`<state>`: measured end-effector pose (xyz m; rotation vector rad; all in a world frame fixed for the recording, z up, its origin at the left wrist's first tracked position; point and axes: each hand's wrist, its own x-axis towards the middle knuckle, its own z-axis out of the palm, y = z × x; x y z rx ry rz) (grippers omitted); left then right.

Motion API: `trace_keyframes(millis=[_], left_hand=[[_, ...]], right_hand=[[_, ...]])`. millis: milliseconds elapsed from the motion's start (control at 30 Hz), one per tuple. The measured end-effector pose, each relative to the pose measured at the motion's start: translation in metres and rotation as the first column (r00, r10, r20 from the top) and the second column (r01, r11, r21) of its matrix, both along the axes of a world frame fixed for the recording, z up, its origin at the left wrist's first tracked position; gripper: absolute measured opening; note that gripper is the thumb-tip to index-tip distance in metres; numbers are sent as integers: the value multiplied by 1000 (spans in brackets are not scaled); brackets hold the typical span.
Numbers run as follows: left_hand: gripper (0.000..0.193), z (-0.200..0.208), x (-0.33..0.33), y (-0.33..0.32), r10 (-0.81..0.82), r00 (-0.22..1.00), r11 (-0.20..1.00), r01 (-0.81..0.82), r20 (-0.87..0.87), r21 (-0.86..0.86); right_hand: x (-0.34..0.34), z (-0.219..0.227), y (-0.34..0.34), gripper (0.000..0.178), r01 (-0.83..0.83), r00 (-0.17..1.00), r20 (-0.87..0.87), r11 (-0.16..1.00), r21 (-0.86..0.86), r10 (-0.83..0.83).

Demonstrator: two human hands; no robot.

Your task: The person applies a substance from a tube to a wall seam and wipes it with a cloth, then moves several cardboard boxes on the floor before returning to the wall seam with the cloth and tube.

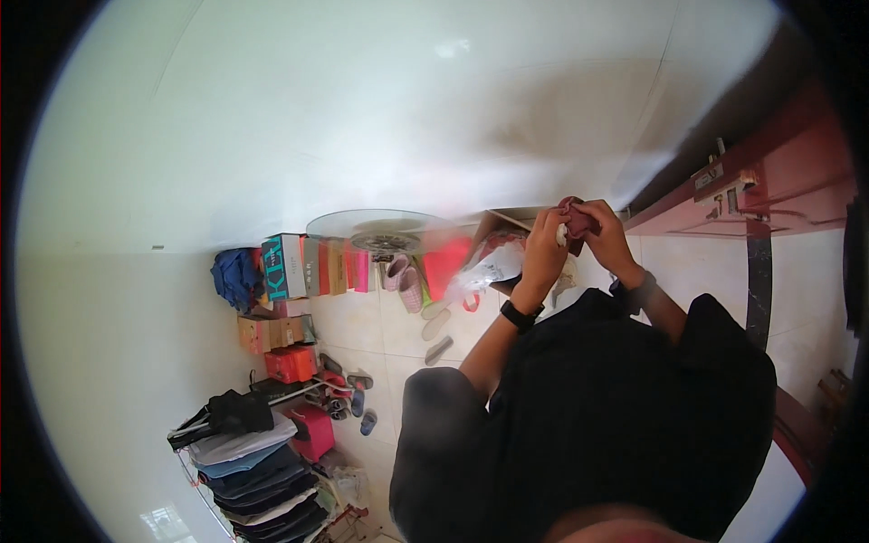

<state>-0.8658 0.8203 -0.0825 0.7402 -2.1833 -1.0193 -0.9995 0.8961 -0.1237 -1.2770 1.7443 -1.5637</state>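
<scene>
Both hands are raised together above an open cardboard box [496, 223] by the wall. Between them is a dark red, soft-looking item [579, 223]; its kind is hard to make out. My left hand [545, 246] grips its left side with curled fingers, and a small whitish piece [561, 236] shows by the fingertips. On the other side, my right hand [608, 239] pinches the same item. Clear plastic bags [493, 270] spill from the box just left of my left forearm. Part of the box is hidden behind my arm.
A round glass disc [380, 221] stands out near the wall. Pink clogs [409, 288] and shoe boxes [288, 267] line the wall to its left. Loose shoes [359, 398] lie by a rack of hanging clothes [262, 475]. At right is a red door [783, 185].
</scene>
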Motion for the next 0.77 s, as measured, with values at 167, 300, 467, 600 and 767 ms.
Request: trace_keyframes(millis=[167, 300, 467, 600, 767], left_hand=[[34, 8, 16, 30, 69, 991, 995, -77, -112, -69], [34, 0, 18, 57, -1, 977, 994, -23, -213, -110], [32, 1, 5, 101, 13, 975, 1000, -8, -223, 25], [31, 13, -12, 115, -36, 963, 999, 34, -266, -12], [29, 39, -45, 130, -52, 952, 995, 24, -302, -95]], right_hand=[[19, 36, 23, 47, -43, 999, 4, 999, -31, 43], [22, 33, 62, 45, 11, 993, -116, 1000, -29, -14], [11, 46, 112, 46, 49, 981, -190, 998, 43, -40], [-12, 59, 130, 47, 11, 988, -153, 1000, 24, -7], [-46, 72, 143, 47, 14, 976, -217, 998, -54, -26]])
